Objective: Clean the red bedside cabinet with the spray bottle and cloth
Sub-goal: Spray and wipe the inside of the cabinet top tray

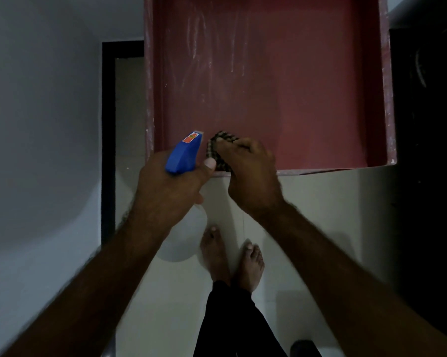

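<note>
The spray bottle [183, 155] has a blue trigger head with a small red and orange sticker [191, 137] on top. An arrow shape shows on it, but any writing is too small to read. The nozzle tip is pale and sits at the near left corner of the red bedside cabinet [281, 86], pointing in over its top.

The bottle's pale, translucent body hangs below the near edge of the cabinet, mostly hidden behind the left hand [170, 186] and forearm and hard to make out in the dim light. The far edge of the cabinet is cut off by the frame. Faint whitish streaks mark the far left part of its top.

The left hand is wrapped round the bottle's neck, thumb lying up along the right side of the blue head. The right hand [250, 173] is bunched over a dark checked cloth [219, 148], fingers curled down on it, pressing it onto the cabinet top at the near left corner, just beside the nozzle. Much of the cloth is hidden under the fingers.

Both forearms reach forward towards that corner. Bare feet [214, 253] stand on the pale floor [307, 215] in front of the cabinet.
</note>
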Motion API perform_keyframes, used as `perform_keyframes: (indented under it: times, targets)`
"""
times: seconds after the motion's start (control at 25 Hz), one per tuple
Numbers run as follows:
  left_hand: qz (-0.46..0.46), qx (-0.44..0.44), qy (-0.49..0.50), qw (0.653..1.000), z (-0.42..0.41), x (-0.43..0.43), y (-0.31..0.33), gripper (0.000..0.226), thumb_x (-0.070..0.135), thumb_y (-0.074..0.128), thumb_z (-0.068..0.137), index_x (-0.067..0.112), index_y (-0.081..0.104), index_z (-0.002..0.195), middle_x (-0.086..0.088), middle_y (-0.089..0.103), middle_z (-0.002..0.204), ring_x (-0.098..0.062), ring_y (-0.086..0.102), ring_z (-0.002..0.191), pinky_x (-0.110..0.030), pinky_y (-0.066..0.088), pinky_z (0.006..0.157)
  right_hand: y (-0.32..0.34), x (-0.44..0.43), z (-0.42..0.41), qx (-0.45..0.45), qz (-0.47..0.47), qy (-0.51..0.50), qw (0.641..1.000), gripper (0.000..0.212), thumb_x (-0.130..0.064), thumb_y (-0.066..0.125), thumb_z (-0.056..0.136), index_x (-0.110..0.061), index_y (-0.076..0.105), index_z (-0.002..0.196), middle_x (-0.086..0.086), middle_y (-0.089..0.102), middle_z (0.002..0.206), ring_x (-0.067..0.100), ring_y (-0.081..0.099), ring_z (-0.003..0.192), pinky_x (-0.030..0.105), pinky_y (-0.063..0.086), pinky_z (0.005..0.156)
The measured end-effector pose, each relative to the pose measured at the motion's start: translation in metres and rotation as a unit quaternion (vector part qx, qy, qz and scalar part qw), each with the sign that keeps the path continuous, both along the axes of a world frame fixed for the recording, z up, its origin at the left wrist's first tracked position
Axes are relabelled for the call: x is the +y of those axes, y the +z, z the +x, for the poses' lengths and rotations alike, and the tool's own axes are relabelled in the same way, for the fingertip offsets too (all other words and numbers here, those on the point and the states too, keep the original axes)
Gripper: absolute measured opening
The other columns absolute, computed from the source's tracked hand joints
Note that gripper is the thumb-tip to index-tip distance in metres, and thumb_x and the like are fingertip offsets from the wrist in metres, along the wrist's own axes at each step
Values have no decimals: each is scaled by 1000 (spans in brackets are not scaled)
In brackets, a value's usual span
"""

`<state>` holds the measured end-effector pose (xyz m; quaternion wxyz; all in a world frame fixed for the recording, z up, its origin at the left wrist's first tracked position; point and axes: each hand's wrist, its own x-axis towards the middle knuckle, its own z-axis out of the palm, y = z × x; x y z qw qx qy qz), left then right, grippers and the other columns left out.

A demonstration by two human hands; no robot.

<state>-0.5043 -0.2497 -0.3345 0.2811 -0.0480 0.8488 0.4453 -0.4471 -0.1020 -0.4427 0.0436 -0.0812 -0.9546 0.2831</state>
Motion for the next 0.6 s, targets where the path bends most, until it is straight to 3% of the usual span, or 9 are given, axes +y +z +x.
perform_keyframes:
  times: [0.12,0.28,0.36,0.48,0.6]
  targets:
    - [-1,-2,13,1000,3,-4,-1,36,34,74,87,1,61,90,-28,66,83,-10,63,52,-8,44,46,3,24,-2,5,15,28,999,72,8,60,69,-14,65,137,11,72,123,38,59,115,54,55,90]
    - [-5,-7,30,999,4,-6,-3,39,35,76,86,0,62,96,-29,65,86,-9,62,50,-7,42,45,-4,63,3,5,-4,-196,981,74,1,47,73,-21,62,142,13,68,120,28,51,112,41,50,97]
    - [-7,-10,37,999,3,-6,-3,37,36,76,86,3,62,96,-27,67,86,-9,62,51,-7,42,44,-11,64,2,-6,-23,-253,967,78,0,44,72,-23,60,145,9,68,125,27,50,113,41,48,101]
    - [-20,-12,42,999,2,-7,-5,42,38,75,86,1,62,99,-29,67,88,-6,61,48,-5,41,42,-15,62,-1,-18,-35,-277,960,81,-8,39,71,-29,57,147,7,66,128,24,50,112,43,48,103]
    - [-15,-10,35,999,-1,-10,-4,41,39,73,87,1,61,99,-30,67,88,-6,62,50,-5,42,44,-12,62,-1,-13,-25,-265,964,84,-2,40,68,-25,57,147,7,67,127,30,51,115,49,48,103]
